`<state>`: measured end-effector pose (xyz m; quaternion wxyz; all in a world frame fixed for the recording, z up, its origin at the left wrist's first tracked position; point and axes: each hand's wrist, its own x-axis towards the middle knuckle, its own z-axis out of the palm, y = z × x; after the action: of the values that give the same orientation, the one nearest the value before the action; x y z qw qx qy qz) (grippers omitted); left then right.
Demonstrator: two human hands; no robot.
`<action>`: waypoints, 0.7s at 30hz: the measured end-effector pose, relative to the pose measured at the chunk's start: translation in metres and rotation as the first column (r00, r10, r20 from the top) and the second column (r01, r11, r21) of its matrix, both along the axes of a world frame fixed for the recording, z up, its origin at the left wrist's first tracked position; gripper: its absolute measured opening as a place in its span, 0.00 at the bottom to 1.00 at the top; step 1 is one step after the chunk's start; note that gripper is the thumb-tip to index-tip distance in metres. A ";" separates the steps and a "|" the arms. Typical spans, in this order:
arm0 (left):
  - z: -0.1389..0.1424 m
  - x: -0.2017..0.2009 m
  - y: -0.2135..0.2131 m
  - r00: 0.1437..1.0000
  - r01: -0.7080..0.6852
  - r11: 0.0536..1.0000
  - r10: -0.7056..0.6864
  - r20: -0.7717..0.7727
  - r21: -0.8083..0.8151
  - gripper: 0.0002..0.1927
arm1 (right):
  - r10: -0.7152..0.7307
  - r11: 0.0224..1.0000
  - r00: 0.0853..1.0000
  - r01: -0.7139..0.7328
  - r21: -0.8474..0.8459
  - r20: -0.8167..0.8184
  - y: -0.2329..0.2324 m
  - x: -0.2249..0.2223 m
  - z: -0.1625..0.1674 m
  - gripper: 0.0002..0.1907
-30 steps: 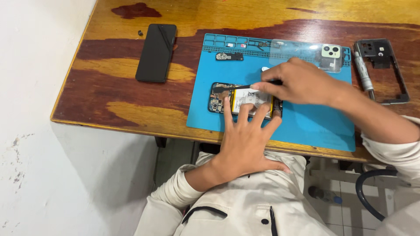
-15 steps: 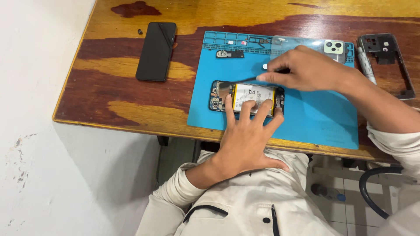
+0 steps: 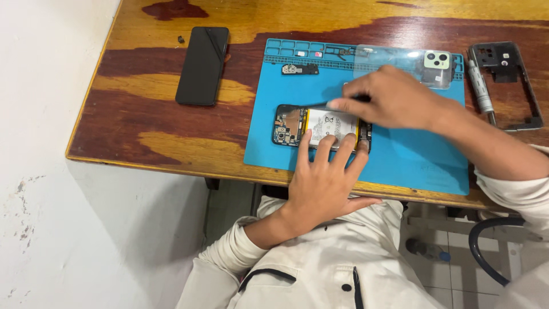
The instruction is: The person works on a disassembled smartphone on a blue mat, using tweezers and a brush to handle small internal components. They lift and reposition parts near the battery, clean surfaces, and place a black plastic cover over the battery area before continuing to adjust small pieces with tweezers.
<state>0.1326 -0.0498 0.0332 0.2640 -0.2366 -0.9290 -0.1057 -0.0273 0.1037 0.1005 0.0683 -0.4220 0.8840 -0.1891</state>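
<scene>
An opened phone (image 3: pixel 297 125) with its battery and circuit boards showing lies on a blue work mat (image 3: pixel 400 154). My left hand (image 3: pixel 326 183) rests flat on the phone's near edge, fingers spread over the battery. My right hand (image 3: pixel 389 100) hovers over the phone's far edge and pinches a thin dark tool (image 3: pixel 320 105) whose tip points left along that edge.
A black phone screen (image 3: pixel 202 64) lies on the wooden table (image 3: pixel 148 114) at the left. A clear back cover with a camera block (image 3: pixel 436 60) sits at the mat's far side. A dark phone frame (image 3: pixel 514 86) and a screwdriver (image 3: pixel 480 88) lie at the right.
My right hand has slid left along the phone's far edge with the tool. My left hand stays pressed on the phone.
</scene>
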 end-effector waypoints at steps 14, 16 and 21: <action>-0.003 0.001 0.001 1.000 0.005 1.000 -0.005 -0.014 0.021 0.46 | 0.037 0.996 0.993 -0.046 0.075 0.112 0.000 0.000 -0.002 0.21; -0.003 0.001 0.000 1.000 0.008 1.000 -0.007 -0.020 0.029 0.46 | 0.041 0.983 0.986 -0.069 0.169 0.160 0.002 -0.003 0.003 0.24; -0.004 0.001 0.000 0.999 0.013 0.999 -0.012 -0.038 0.042 0.46 | 0.025 0.998 0.998 -0.029 0.064 0.059 0.002 -0.006 0.013 0.22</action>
<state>0.1337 -0.0495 0.0297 0.2857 -0.2388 -0.9200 -0.1225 -0.0337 0.1055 0.1140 0.1100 -0.4260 0.8815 -0.1715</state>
